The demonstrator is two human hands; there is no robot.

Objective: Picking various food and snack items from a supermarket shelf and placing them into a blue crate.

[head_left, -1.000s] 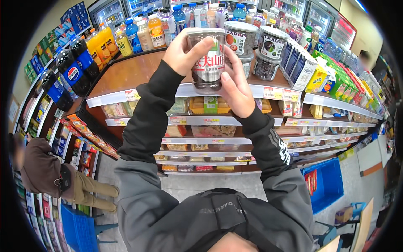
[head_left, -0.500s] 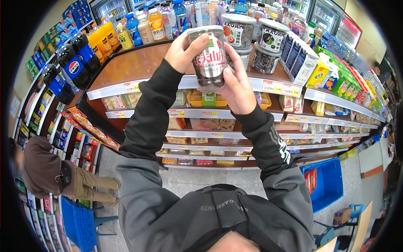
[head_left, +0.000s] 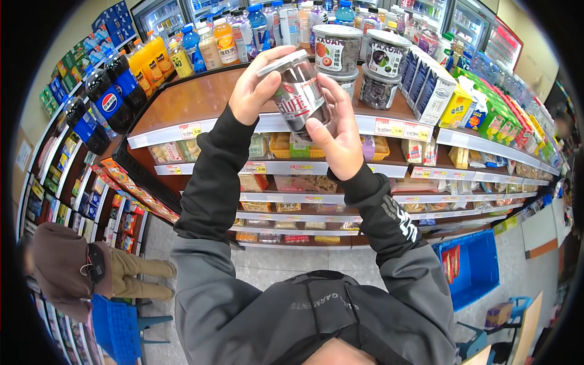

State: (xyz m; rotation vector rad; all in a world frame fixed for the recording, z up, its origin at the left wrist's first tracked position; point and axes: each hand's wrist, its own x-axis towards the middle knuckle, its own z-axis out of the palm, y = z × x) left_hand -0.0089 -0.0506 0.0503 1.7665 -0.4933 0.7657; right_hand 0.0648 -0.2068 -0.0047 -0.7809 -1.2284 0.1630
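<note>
A clear plastic jar (head_left: pixel 302 100) with a pale lid, a red and silver label and dark contents is held up in front of the shelf, tilted with its lid toward the left. My left hand (head_left: pixel 255 85) grips it by the lid and upper side, thumb on the front. Around the lower right side, my right hand (head_left: pixel 338 131) closes with its thumb near the base. Behind it on the top shelf (head_left: pixel 188 97) stand stacked jars of dried fruit (head_left: pixel 336 52) and a second stack of jars (head_left: pixel 384 67).
Cola bottles (head_left: pixel 109 100) and orange drinks (head_left: pixel 155 58) stand at the left. White-and-blue cartons (head_left: pixel 433 97) line the right. Packaged snacks fill the lower shelves. A blue bin (head_left: pixel 474 271) is on the floor at right. Another person (head_left: pixel 73 267) stands at the left shelves beside a blue crate (head_left: pixel 115 328).
The jar has gone from nearly upright to tilted, its lid swinging left and its label turning. Both hands have shifted with it, and the other person leans slightly differently.
</note>
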